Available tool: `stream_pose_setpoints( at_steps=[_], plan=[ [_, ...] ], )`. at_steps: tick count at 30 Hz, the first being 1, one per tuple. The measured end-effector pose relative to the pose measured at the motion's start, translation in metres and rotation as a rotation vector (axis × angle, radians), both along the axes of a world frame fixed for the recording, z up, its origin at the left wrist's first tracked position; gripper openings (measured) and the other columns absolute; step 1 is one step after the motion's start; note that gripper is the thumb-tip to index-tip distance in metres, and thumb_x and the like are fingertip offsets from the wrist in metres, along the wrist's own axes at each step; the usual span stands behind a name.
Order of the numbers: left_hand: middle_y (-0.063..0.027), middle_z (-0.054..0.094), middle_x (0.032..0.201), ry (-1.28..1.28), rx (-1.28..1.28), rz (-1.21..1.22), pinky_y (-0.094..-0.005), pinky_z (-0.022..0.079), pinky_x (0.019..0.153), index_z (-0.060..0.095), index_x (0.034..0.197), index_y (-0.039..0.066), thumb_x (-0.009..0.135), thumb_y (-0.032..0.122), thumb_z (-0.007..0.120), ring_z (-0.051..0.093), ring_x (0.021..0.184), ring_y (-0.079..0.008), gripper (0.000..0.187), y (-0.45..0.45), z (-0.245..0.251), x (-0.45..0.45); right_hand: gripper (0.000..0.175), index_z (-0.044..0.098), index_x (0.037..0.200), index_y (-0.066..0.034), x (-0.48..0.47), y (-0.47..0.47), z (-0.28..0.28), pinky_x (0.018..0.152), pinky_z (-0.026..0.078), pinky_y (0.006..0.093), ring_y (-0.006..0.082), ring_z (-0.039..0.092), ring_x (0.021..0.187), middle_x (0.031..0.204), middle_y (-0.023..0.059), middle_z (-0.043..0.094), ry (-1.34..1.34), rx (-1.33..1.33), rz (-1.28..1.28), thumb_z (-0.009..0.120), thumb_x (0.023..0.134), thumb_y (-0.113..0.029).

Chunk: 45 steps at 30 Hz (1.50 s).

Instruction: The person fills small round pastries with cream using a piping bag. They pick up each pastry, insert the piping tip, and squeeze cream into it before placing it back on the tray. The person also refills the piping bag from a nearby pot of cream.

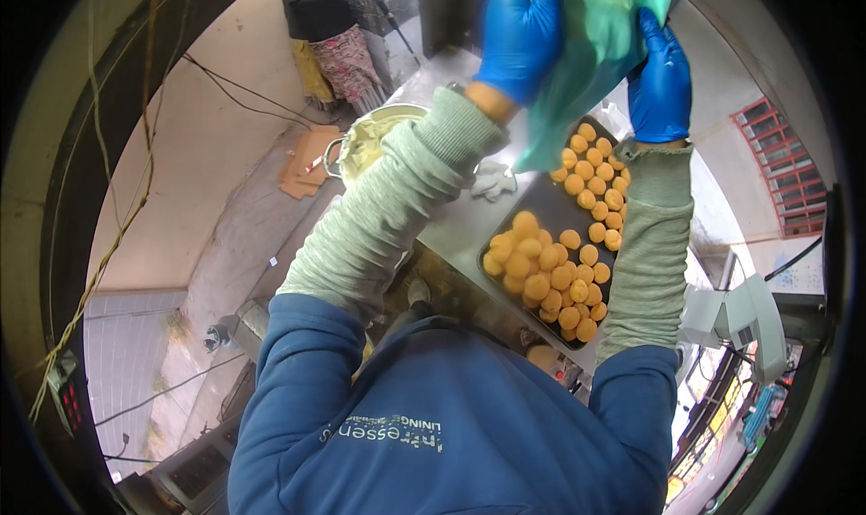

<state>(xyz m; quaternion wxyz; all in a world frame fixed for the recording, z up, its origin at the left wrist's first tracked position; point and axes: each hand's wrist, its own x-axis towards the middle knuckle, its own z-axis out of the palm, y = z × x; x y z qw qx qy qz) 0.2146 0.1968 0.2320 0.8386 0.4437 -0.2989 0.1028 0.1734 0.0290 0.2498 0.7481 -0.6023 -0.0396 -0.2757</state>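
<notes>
Both my hands wear blue gloves and are raised at the top of the view. My left hand (521, 41) grips the left side of a translucent green plastic bag (582, 62), and my right hand (659, 82) pinches its right side. The bag hangs between them, its lower corner dangling over the table; whether it holds anything cannot be told. Below it lies a dark baking tray (541, 200) with many small round golden baked puffs (575, 292), piled up at the near end and spread out at the far end.
Left of the tray, a metal pot (399, 109) holds a pale cream (362, 146). A crumpled white glove (494, 180) lies on the light table (453, 227) between them. Flattened cardboard (308, 163) is on the floor at left. A grey scale-like device (751, 319) stands at right.
</notes>
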Motion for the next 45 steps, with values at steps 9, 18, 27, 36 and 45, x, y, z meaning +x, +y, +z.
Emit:
stream_pose_setpoints(
  at_steps=[9,18,27,36,45],
  plan=[
    [-0.0089,0.068,0.1,0.17,0.516,0.312,-0.0305,0.05,0.081,0.061,0.119,-0.003,0.105,0.023,0.051,0.059,0.088,-0.0124,0.031,-0.017,-0.148,-0.045,0.039,0.063,0.125,-0.0027,-0.031,0.006,-0.195,0.086,0.053,0.0305,0.0159,0.062,0.1,0.112,0.0067,0.067,0.476,0.263,0.119,0.053,0.103,-0.033],
    [-0.0231,0.065,0.111,0.181,0.894,0.481,-0.0401,0.047,0.09,0.06,0.12,-0.002,0.103,0.02,0.05,0.061,0.104,-0.0357,0.03,-0.065,-0.299,-0.019,0.041,0.055,0.129,-0.0017,-0.094,-0.053,-0.285,0.079,0.053,0.0356,0.0221,0.064,0.099,0.121,0.0113,0.063,0.841,0.386,-0.001,0.053,0.1,-0.031],
    [-0.0243,0.063,0.126,0.331,0.97,0.311,-0.0356,0.043,0.101,0.053,0.133,-0.008,0.105,0.03,0.048,0.06,0.112,-0.0278,0.047,-0.095,-0.423,0.068,0.028,0.065,0.119,-0.0004,-0.353,-0.206,-0.333,0.081,0.054,0.0303,0.0168,0.066,0.09,0.108,0.0101,0.07,0.88,-0.258,-0.736,0.062,0.096,-0.015],
    [-0.0173,0.058,0.135,0.322,1.092,0.44,-0.0333,0.043,0.101,0.045,0.143,-0.006,0.102,0.028,0.055,0.058,0.116,-0.0232,0.054,-0.103,-0.355,0.012,0.071,0.05,0.137,-0.0013,-0.594,-0.286,-0.352,0.094,0.051,0.0421,0.0381,0.063,0.112,0.122,0.0243,0.063,1.44,-0.607,-0.928,0.077,0.075,-0.022],
    [-0.0113,0.062,0.127,0.393,0.854,-0.027,-0.0333,0.047,0.095,0.054,0.135,0.0,0.095,0.008,0.061,0.059,0.111,-0.0196,0.041,-0.1,-0.276,-0.27,0.052,0.06,0.123,0.0072,-0.615,-0.333,-0.419,0.092,0.051,0.0404,0.0366,0.066,0.103,0.105,0.0185,0.07,0.944,-0.614,-0.767,0.073,0.085,-0.026]
  ],
)
